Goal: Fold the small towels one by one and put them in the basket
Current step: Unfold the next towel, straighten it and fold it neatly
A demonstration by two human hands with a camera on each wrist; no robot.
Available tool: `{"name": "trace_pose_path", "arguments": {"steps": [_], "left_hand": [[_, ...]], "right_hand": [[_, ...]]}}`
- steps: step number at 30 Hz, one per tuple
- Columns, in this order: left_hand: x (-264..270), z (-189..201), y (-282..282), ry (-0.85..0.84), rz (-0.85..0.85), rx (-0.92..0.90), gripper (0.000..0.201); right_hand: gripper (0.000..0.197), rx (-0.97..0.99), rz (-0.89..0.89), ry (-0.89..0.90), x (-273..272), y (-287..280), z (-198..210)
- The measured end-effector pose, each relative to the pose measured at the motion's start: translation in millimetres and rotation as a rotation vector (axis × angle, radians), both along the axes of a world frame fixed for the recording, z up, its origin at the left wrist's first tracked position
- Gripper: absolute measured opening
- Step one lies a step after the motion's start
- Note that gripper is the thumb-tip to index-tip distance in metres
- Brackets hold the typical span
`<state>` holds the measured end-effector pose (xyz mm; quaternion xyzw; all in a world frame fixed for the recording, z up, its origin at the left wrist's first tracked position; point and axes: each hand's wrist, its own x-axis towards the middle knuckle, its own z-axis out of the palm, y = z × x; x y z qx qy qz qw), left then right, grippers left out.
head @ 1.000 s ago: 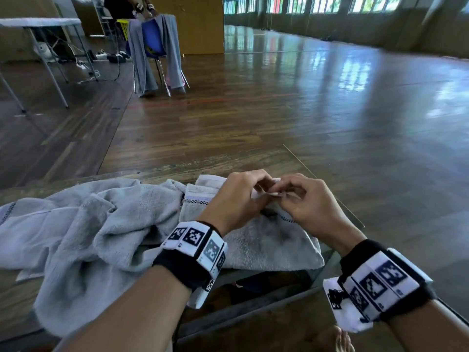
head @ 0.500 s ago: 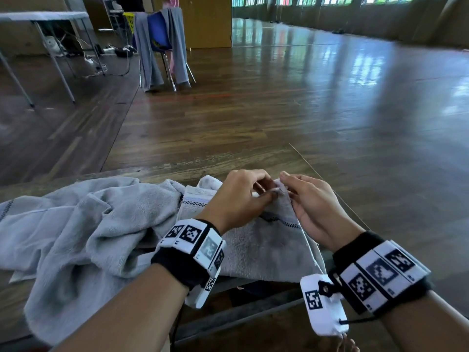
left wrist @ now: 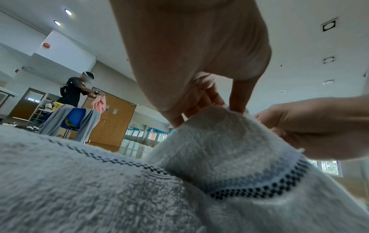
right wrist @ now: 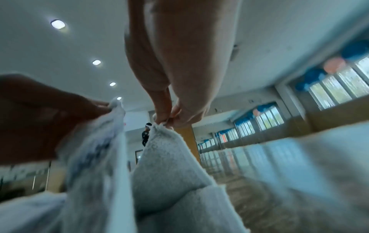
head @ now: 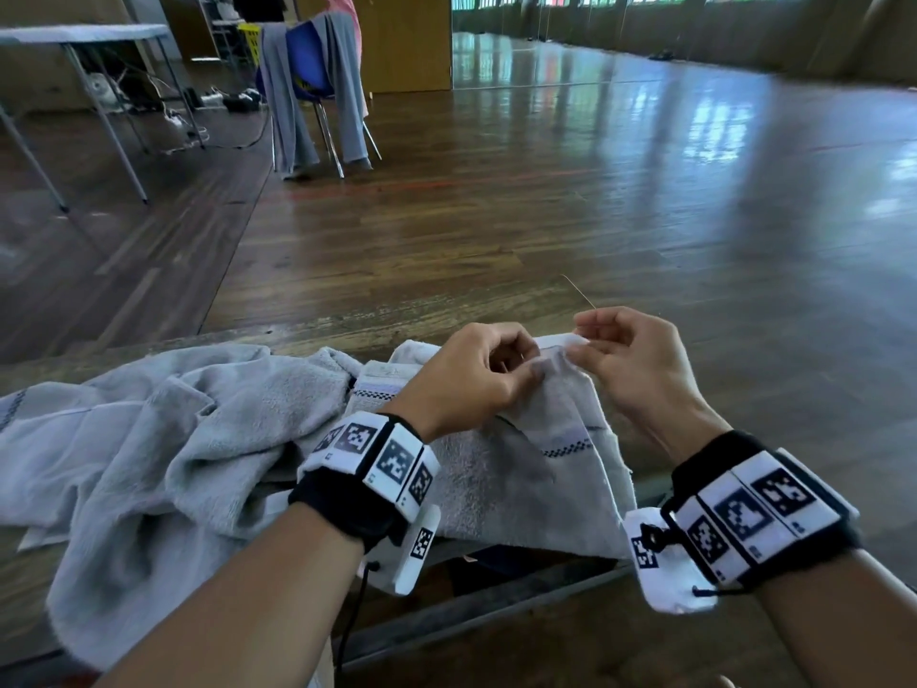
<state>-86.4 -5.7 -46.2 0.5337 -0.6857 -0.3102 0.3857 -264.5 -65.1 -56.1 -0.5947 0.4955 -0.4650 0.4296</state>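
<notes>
A small grey towel [head: 526,469] with a dark checked band lies at the right end of the wooden table [head: 317,330]. My left hand [head: 489,379] pinches its top edge between thumb and fingers, and my right hand [head: 610,357] pinches the same edge just to the right, lifting it a little off the table. In the left wrist view the left hand [left wrist: 207,110] grips the raised fold of the towel [left wrist: 219,149]. In the right wrist view the right hand [right wrist: 167,121] pinches a towel corner [right wrist: 165,151]. No basket is in view.
A heap of grey towels [head: 149,439] covers the left of the table. The table's right edge runs just past my right hand. Beyond it is open wooden floor, a blue chair [head: 310,72] draped with grey cloth, and a folding table [head: 84,37] at the far left.
Both hands have raised the towel's top edge off the table and drawn slightly apart along it; the towel now hangs tented from the pinched edge.
</notes>
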Motion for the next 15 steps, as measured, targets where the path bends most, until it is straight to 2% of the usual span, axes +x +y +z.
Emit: {"name": "trace_pose_path", "arguments": {"steps": [2,4,11,15], "left_hand": [[2,1,0,-0.015,0.068,-0.065,0.014],[5,-1,0,0.002,0.112,-0.108,0.013],[8,-5,-4,-0.036,0.173,-0.212,0.006],[6,-8,-8,0.019,0.152,-0.223,0.011]], "right_hand": [[0.026,-0.011,-0.005,0.067,-3,2,0],[0.021,-0.002,0.010,0.063,-1,6,-1],[0.010,-0.052,0.107,0.086,3,15,-6],[0.021,-0.113,0.139,0.141,5,14,-5]]}}
